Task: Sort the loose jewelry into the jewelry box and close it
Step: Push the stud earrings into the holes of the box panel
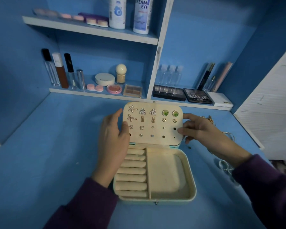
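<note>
1. The jewelry box [191,179] lies open on the blue desk [56,146], with its latch side nearest the person and its lid [168,138] standing upright at the far side.
2. The left hand [113,142] holds the lid's left edge, with the thumb up along the edge and the fingers laid over the cream face.
3. The right hand [200,129] pinches the lid's right edge, with the thumb on the face beside a dark stud, the index finger higher on the edge and the other fingers curled behind.
4. Rows of earrings are pinned to the inside of the lid, among them starfish earrings [132,108] at its top left, triangle earrings [142,111] next to them and green-stone earrings [165,112] at its top right.
5. In the base of the box, ring rolls [134,171] fill the left part, and an open compartment [165,171] takes up the right part.
6. Loose jewelry lies on the desk to the right of the box. There are gold pieces [211,120] beyond the right hand, silver bangles [230,135] past the wrist, silver rings [224,165] near the right sleeve, and a small dark stud [189,147] just beside the lid's lower right corner.
7. Behind the box, a shelf [97,95] carries lip glosses, compacts and a MATTE palette [197,96].
</note>
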Available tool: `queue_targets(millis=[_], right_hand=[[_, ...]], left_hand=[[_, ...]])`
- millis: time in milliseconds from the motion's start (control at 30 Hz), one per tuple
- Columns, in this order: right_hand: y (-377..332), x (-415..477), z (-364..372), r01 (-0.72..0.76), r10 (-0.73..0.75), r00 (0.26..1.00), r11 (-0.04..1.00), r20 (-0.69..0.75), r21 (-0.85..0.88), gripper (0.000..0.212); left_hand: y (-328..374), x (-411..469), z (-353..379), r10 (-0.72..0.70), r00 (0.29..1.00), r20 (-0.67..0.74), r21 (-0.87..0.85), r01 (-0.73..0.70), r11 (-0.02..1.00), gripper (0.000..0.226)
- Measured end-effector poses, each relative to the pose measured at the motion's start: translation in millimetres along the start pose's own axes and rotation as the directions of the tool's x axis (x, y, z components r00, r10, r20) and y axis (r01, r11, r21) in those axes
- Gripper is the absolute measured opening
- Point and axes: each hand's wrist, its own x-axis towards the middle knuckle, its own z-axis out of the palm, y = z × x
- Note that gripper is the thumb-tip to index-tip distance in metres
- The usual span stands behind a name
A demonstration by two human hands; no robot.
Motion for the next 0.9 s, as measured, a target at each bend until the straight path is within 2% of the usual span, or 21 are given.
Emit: queue_targets(millis=[133,233,333,400,467,567,733,900], right_hand=[[3,-1,-3,-0.010,0.010,1.000,0.999,-0.014,-0.051,0.040],[4,-4,-11,0.020,-0.032,0.998,0.979,-0.057,-0.205,0.037],[8,-7,-21,0.077,-0.128,0.990,0.852,-0.064,-0.517,0.026],[11,-10,-26,0.082,-0.142,0.989,0.767,-0.043,-0.636,0.015],[14,-14,-28,0.053,-0.092,0.996,0.742,-0.022,-0.668,0.012],[20,-19,-29,0.039,-0.045,0.999,0.720,0.010,-0.693,0.020],[29,-22,-23,0.097,-0.142,0.990,0.663,0.003,-0.743,0.017],[33,-25,-19,0.134,-0.207,0.978,0.679,-0.012,-0.722,0.007]], left_hand=[[-5,7,-2,-0.084,0.995,0.056,-0.181,0.093,0.979,0.032],[-10,8,-2,-0.108,0.992,0.065,-0.262,0.122,0.957,0.035],[-8,8,-2,-0.138,0.987,0.078,-0.340,0.156,0.927,0.035],[-6,8,-2,-0.147,0.986,0.081,-0.369,0.167,0.914,0.035],[-7,9,-1,-0.148,0.985,0.082,-0.374,0.169,0.912,0.035],[-8,9,-1,-0.147,0.986,0.082,-0.386,0.168,0.907,0.035],[-8,9,-1,-0.154,0.984,0.085,-0.403,0.175,0.898,0.033],[-10,10,0,-0.165,0.983,0.083,-0.407,0.184,0.895,0.034]])
